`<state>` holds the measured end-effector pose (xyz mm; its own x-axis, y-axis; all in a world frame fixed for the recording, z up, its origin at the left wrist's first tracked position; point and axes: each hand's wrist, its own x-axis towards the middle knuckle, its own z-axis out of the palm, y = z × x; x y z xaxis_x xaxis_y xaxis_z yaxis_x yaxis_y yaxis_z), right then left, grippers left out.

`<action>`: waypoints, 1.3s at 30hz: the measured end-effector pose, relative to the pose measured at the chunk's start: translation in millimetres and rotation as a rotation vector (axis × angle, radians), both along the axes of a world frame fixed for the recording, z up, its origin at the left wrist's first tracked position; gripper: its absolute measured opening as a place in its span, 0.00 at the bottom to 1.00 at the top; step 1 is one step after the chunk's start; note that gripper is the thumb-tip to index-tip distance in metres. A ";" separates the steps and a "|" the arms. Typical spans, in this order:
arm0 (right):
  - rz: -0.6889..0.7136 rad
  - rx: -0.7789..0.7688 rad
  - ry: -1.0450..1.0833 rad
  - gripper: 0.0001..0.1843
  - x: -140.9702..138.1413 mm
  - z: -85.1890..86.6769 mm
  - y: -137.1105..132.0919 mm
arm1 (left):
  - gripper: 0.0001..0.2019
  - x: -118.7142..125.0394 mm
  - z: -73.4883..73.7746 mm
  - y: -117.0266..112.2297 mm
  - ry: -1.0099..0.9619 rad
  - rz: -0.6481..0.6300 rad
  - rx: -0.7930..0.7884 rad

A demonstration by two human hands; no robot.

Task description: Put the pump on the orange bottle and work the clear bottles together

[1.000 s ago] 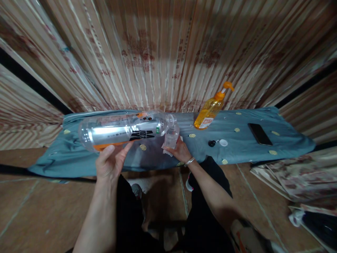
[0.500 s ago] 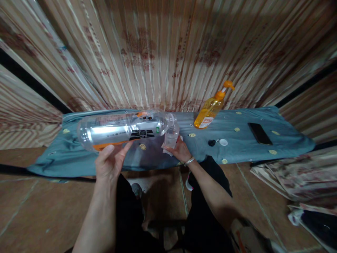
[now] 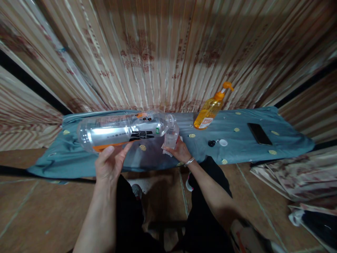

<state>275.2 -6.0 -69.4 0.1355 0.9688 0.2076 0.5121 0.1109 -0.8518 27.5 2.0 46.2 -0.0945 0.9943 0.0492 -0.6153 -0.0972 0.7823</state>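
Note:
A large clear plastic bottle [image 3: 113,131] with a silver and orange label lies nearly level above the cloth, its neck toward the right. My left hand [image 3: 110,161] is closed on it from below, thumb and fingers against the label's lower side. My right hand [image 3: 180,150] grips a small clear bottle [image 3: 171,137], held upright with whitish tissue [image 3: 166,151] around its base. The large bottle's neck meets the small bottle's top; whether liquid passes between them I cannot make out.
A yellow pump bottle [image 3: 207,112] stands behind on the teal cloth [image 3: 231,137]. A black cap [image 3: 211,143] and a white cap [image 3: 223,142] lie in front of it. Farther right is a black phone [image 3: 259,134]. A pleated curtain [image 3: 158,52] hangs behind.
Almost nothing differs. Both hands keep their hold, and the two bottles remain neck to neck, with only a very slight shift of the view.

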 end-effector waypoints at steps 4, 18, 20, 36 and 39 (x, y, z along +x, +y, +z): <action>0.011 0.008 0.015 0.44 0.5 -2.7 0.6 | 0.35 -0.5 -1.1 0.1 -0.002 0.010 -0.009; 0.027 0.026 0.023 0.43 0.7 -5.2 1.1 | 0.37 -1.0 -2.2 0.6 0.000 0.035 -0.047; 0.030 0.031 0.013 0.42 0.8 -5.2 1.0 | 0.36 -1.6 -3.2 0.7 0.010 0.035 -0.044; 0.012 0.017 0.003 0.40 0.5 -5.2 -0.1 | 0.37 0.7 -0.7 -0.6 -0.021 0.021 -0.028; 0.014 0.015 0.010 0.41 0.5 -4.0 -0.2 | 0.38 0.2 -1.7 -0.3 -0.018 0.005 -0.023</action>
